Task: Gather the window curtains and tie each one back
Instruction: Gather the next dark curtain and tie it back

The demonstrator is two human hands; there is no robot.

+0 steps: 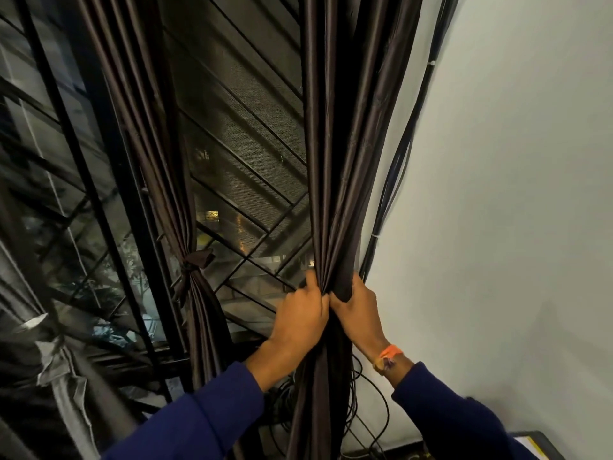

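A dark brown right curtain (335, 144) hangs bunched in front of the barred window (245, 154). My left hand (300, 315) grips its gathered folds from the left. My right hand (356, 312) clasps the same bundle from the right, and the two hands touch. To the left, a second dark curtain (156, 154) hangs gathered, cinched at mid-height by a knotted fabric tie (195, 262). I see no loose tie in either hand.
A white wall (514, 194) fills the right side. Black cables (396, 167) run down it beside the curtain and loop at the bottom (368, 406). A grey curtain (63, 366) hangs at the lower left. A dark-edged object (544, 443) sits at the bottom right.
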